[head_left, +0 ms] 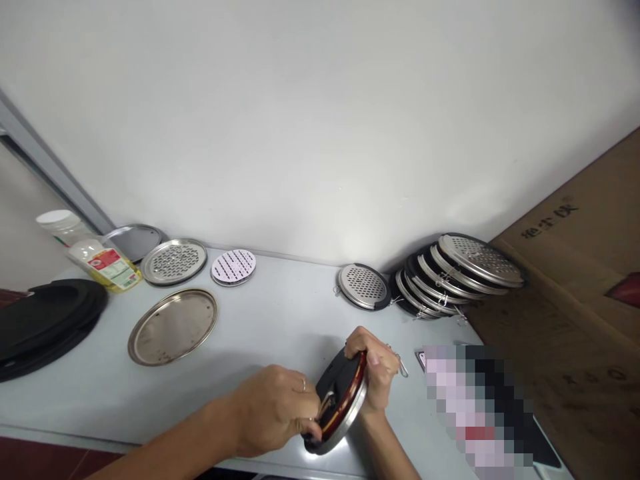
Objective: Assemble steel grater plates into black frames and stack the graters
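Observation:
A round black and metal disc (pixel 345 393), like the round graters nearby, is held tilted above the table's front edge. Its rim carries a shiny dark red and gold band. My right hand (pixel 373 367) is closed around the disc's upper right edge, thumb on the rim. My left hand (pixel 277 410) is closed at the lower left edge, with fingertips pinching by a small bent metal wire piece (pixel 327 403) on the black face. A metal wire clip (pixel 403 366) sticks out behind my right hand. The disc's far side is hidden.
Several round graters (pixel 480 260) lean stacked beside a cardboard box (pixel 565 320); a single grater (pixel 364 287) lies nearby. At left are metal discs (pixel 173 327), perforated plates (pixel 175 261), a bottle of yellow liquid (pixel 107 263) and black round parts (pixel 50 320). A blurred patch covers the lower right.

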{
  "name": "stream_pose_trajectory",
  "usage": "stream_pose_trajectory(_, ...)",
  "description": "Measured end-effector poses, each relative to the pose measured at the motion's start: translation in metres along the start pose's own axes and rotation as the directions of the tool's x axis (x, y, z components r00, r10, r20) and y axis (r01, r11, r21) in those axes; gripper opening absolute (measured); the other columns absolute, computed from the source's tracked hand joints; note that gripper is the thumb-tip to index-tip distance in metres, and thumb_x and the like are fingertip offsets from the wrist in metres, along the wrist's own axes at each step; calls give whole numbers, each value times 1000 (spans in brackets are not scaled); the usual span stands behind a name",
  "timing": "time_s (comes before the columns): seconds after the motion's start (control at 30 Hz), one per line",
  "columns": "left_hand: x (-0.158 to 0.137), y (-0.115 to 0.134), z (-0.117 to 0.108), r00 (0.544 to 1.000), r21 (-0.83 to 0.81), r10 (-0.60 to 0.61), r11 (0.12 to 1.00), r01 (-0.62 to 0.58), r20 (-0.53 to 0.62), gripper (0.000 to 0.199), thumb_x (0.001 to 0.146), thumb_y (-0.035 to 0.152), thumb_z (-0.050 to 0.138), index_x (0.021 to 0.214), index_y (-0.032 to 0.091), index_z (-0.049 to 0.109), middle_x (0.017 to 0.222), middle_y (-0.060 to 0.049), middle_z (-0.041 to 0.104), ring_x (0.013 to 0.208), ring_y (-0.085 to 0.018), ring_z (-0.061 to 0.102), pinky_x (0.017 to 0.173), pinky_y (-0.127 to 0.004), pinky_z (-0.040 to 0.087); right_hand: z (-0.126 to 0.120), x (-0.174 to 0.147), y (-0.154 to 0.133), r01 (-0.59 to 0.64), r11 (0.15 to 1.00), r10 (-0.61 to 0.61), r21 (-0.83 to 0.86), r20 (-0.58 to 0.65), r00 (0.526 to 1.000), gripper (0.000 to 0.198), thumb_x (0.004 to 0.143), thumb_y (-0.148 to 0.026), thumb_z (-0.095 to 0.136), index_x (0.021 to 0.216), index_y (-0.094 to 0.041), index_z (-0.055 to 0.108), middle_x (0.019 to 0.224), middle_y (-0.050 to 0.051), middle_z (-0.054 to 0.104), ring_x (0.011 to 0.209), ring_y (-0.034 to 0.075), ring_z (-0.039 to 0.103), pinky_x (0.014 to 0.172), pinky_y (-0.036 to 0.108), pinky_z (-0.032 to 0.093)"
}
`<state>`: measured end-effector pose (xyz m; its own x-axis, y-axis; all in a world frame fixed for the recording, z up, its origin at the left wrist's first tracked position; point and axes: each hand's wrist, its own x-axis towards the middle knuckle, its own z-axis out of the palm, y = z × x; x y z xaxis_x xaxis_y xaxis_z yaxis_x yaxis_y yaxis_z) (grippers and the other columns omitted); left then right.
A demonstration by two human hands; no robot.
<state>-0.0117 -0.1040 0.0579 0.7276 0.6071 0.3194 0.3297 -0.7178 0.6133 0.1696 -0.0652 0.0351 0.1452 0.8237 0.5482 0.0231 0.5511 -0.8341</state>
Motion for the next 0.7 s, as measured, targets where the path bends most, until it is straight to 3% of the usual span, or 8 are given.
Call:
stream_pose_trajectory(0.13,2,0,4,997,-246,-70,966,76,32,50,103,45,31,66,20,55,63,-2,65,59,-14,56,61,-23,43,2,1,0,-22,1000,22,-2,5,1000,46,93,-45,40,52,-22,45,50,-2,38,48,15,38,49,31,26)
stream_pose_trajectory(0.27,2,2,7,988,-378,-141,913,153,60,41,100,36,35,69,20,58,59,-1,61,56,-12,55,58,-20,43,2,3,0,-49,999,49,-8,8,999,48,93,-46,41,52,-22,44,51,-2,38,48,15,37,49,31,26)
stream_pose_trajectory(0.47,7,14,-7,951,-418,-286,854,309,119,38,95,31,38,59,20,45,49,4,48,48,-10,48,57,-19,42,5,3,7,-94,995,95,-31,26,995,50,95,-44,38,50,-22,42,49,-2,39,46,14,36,49,30,26)
stream_pose_trajectory(0.6,8,26,-18,881,-397,-427,787,473,202,42,96,30,36,55,21,41,50,4,49,49,-9,48,63,-20,44,7,2,7,-146,986,147,-75,5,989,50,95,-45,39,50,-22,40,49,-3,36,46,14,34,48,30,24)
stream_pose_trajectory(0.7,7,31,-19,837,-378,-513,748,545,191,45,98,28,30,55,20,40,51,4,50,54,-10,49,70,-20,43,7,3,4,-199,974,201,-109,7,980,50,95,-46,38,51,-23,38,49,-4,35,46,13,33,47,29,24)
